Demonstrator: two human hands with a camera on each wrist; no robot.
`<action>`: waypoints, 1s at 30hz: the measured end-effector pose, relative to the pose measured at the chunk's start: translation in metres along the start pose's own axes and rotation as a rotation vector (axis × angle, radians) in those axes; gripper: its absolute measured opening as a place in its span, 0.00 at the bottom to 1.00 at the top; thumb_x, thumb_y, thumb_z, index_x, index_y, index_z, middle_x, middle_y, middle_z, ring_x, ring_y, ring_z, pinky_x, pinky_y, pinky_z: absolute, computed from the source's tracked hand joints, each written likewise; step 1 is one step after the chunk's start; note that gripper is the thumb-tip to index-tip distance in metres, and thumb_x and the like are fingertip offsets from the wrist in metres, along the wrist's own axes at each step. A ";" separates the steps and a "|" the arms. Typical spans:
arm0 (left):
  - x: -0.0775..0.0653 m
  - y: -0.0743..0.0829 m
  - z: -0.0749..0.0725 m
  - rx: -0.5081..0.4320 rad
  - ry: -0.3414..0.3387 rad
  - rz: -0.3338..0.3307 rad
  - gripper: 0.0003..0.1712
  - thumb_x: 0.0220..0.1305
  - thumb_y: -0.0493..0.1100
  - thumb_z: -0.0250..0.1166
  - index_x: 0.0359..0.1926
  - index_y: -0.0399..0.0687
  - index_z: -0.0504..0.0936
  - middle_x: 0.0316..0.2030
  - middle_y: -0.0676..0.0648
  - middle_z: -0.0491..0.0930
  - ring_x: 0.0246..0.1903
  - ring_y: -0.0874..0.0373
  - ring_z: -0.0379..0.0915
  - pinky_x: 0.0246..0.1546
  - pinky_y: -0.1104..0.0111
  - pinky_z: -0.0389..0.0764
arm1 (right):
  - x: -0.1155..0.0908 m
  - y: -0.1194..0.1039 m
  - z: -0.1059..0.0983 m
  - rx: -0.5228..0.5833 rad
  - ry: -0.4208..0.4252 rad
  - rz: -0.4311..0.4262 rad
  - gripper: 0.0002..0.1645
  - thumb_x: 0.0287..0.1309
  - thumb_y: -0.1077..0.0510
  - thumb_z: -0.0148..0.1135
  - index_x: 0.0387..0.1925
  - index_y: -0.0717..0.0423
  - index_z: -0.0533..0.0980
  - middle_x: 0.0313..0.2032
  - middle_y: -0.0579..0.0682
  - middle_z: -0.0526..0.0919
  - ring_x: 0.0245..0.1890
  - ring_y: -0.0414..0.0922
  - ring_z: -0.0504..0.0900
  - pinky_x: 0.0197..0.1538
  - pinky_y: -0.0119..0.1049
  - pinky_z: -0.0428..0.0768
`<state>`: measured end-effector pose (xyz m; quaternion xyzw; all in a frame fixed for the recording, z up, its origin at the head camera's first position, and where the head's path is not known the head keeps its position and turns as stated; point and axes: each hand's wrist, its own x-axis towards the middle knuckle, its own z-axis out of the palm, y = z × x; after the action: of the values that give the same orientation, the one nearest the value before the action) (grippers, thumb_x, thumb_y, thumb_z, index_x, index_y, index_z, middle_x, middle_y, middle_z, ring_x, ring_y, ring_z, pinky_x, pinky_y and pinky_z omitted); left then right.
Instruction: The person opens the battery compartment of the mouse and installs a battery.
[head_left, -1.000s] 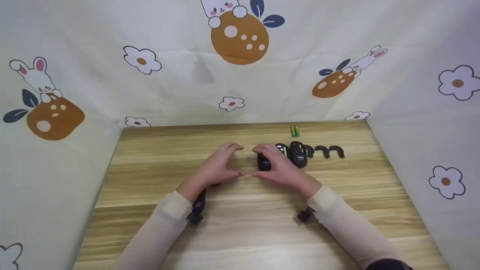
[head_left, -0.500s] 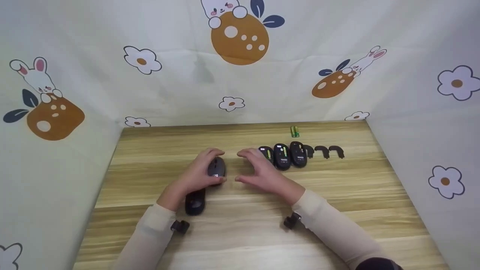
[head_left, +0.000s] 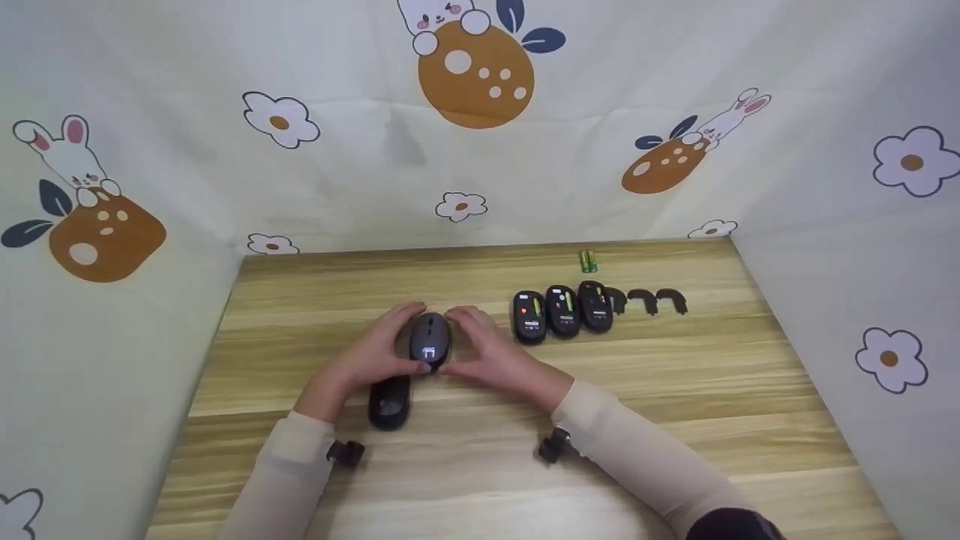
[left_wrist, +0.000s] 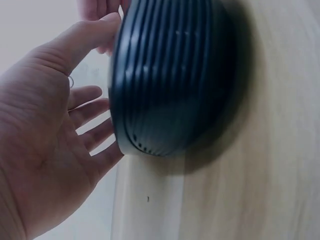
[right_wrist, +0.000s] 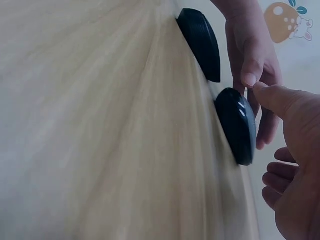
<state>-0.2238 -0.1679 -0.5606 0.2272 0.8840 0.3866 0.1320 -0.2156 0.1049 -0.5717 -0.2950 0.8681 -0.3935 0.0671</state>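
Observation:
A grey computer mouse (head_left: 430, 339) lies top side up on the wooden table, between my two hands. My left hand (head_left: 373, 352) is cupped at its left side, fingers near the far end and thumb by the near end. My right hand (head_left: 501, 358) faces it from the right, with thumb and fingers spread. The two thumbs come close together in the right wrist view, and a firm grip does not show. A darker mouse (head_left: 389, 405) lies below my left hand, partly hidden; its ridged side (left_wrist: 167, 75) looms large in the left wrist view.
Three overturned mice (head_left: 562, 310) stand in a row at right, battery bays uncovered. Curved dark covers (head_left: 643, 301) lie beside them, one partly hidden. Two green batteries (head_left: 589, 262) lie farther back. A patterned curtain (head_left: 360, 187) encloses the table (head_left: 480, 480).
Both hands have moved left, away from the overturned mice, which now show fully. My right hand has closed in on the grey mouse, opposite my left hand.

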 end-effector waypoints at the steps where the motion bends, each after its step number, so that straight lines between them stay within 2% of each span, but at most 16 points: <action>1: 0.000 -0.001 0.000 -0.003 -0.003 0.006 0.62 0.59 0.52 0.86 0.86 0.42 0.61 0.84 0.39 0.60 0.83 0.38 0.55 0.83 0.40 0.57 | 0.002 0.000 0.002 -0.001 -0.006 0.006 0.56 0.60 0.43 0.84 0.81 0.58 0.67 0.77 0.53 0.70 0.78 0.51 0.70 0.82 0.47 0.67; 5: 0.001 -0.005 0.001 -0.016 -0.013 0.030 0.63 0.58 0.50 0.86 0.85 0.38 0.61 0.84 0.36 0.61 0.82 0.36 0.56 0.83 0.41 0.56 | 0.007 0.002 0.007 0.000 -0.019 0.027 0.58 0.60 0.43 0.84 0.83 0.56 0.65 0.78 0.53 0.69 0.78 0.52 0.69 0.82 0.48 0.66; 13: 0.001 -0.008 0.000 -0.026 -0.038 0.020 0.66 0.55 0.50 0.88 0.86 0.38 0.60 0.84 0.34 0.59 0.83 0.35 0.54 0.84 0.41 0.54 | 0.016 0.004 0.013 -0.005 -0.041 0.056 0.63 0.57 0.44 0.87 0.84 0.60 0.63 0.79 0.56 0.69 0.79 0.53 0.68 0.83 0.47 0.65; 17: 0.001 -0.009 0.001 -0.032 -0.043 0.034 0.64 0.55 0.48 0.88 0.85 0.36 0.61 0.83 0.33 0.61 0.82 0.34 0.55 0.84 0.41 0.55 | 0.020 0.003 0.016 -0.014 -0.055 0.048 0.65 0.55 0.43 0.88 0.84 0.60 0.63 0.79 0.58 0.68 0.80 0.54 0.66 0.84 0.47 0.64; 22: 0.004 -0.010 0.003 -0.028 -0.033 0.062 0.61 0.55 0.46 0.88 0.83 0.36 0.66 0.81 0.33 0.66 0.81 0.35 0.59 0.84 0.42 0.57 | 0.022 0.004 0.016 -0.018 -0.057 0.029 0.63 0.52 0.44 0.89 0.83 0.58 0.66 0.77 0.57 0.71 0.78 0.53 0.68 0.82 0.46 0.66; 27: 0.007 -0.008 0.007 0.004 -0.014 0.093 0.60 0.52 0.48 0.89 0.81 0.37 0.69 0.79 0.34 0.69 0.79 0.36 0.63 0.83 0.43 0.59 | 0.021 0.008 0.014 -0.028 -0.050 0.012 0.62 0.51 0.46 0.90 0.81 0.59 0.68 0.76 0.56 0.73 0.76 0.52 0.70 0.82 0.44 0.67; 30: 0.007 -0.005 0.009 0.010 -0.008 0.089 0.61 0.52 0.48 0.89 0.82 0.38 0.68 0.80 0.35 0.68 0.80 0.36 0.62 0.83 0.42 0.59 | 0.019 0.009 0.011 -0.002 -0.053 0.009 0.62 0.51 0.47 0.90 0.82 0.58 0.67 0.76 0.55 0.72 0.77 0.51 0.70 0.82 0.44 0.66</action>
<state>-0.2275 -0.1624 -0.5709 0.2684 0.8744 0.3869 0.1172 -0.2319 0.0920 -0.5837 -0.3014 0.8677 -0.3846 0.0914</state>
